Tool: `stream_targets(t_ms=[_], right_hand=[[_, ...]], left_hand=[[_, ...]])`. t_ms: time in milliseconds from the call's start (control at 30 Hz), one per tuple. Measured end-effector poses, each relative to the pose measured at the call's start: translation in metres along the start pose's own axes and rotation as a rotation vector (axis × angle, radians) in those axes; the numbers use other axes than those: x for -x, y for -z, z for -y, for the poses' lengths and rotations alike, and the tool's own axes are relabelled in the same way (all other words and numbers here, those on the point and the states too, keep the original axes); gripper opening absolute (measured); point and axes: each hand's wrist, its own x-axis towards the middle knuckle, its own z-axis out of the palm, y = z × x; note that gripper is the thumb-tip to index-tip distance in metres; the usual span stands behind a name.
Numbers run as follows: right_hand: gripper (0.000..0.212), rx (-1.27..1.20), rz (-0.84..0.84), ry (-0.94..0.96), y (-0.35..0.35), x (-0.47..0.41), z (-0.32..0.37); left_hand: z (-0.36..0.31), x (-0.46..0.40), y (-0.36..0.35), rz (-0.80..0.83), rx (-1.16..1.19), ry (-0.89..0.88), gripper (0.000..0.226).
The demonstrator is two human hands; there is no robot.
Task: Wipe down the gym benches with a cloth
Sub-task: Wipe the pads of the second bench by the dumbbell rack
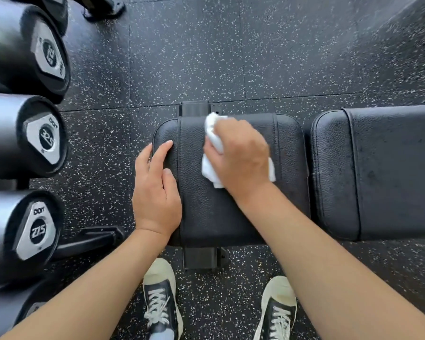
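A black padded gym bench lies across the view, its seat pad [206,212] in the middle and a longer back pad [390,173] to the right. My right hand [241,155] presses a crumpled white cloth [214,138] flat onto the far half of the seat pad. The cloth shows past my fingers at the far side, to the left and at the right of my palm. My left hand [155,192] rests flat on the seat pad's left edge, fingers together, holding nothing.
A rack of black dumbbells [35,136] with silver end caps stands close on the left. Black bench frame brackets [201,260] stick out at the near and far sides of the seat. My two sneakers [161,298] stand on the speckled rubber floor [231,57].
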Motion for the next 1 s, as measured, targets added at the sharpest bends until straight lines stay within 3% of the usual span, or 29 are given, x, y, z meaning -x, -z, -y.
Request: stream_targets(t_ms=[167,333,500,633,700,867,1000], right_hand=[[0.012,-0.083,0.126,0.192,0.003,0.062,0.028],[0.02,-0.063,0.187,0.301,0.056,0.115,-0.037],[0.017,0.06,-0.001,0.092,0.043,0.038,-0.068],[0.02,-0.007,0.023,-0.09,0.007,-0.023,-0.025],[0.021,-0.041,0.023,-0.095,-0.006,-0.032,0.002],[0.027,-0.091,0.133,0.204,-0.009,0.02,0.032],[0.029,-0.014,0.145,0.348,0.023,0.044,-0.026]], left_hand=[[0.001,0.0,0.0,0.016,-0.002,0.011,0.051],[0.002,0.0,-0.002,-0.003,0.012,-0.006,0.05],[0.003,-0.001,-0.001,0.0,0.004,0.006,0.05],[0.002,-0.001,-0.002,-0.008,0.005,0.008,0.05],[0.002,-0.001,-0.003,-0.004,0.008,0.008,0.051],[0.005,-0.002,-0.003,-0.009,0.025,0.023,0.051],[0.004,0.0,-0.004,-0.01,0.018,0.039,0.051]])
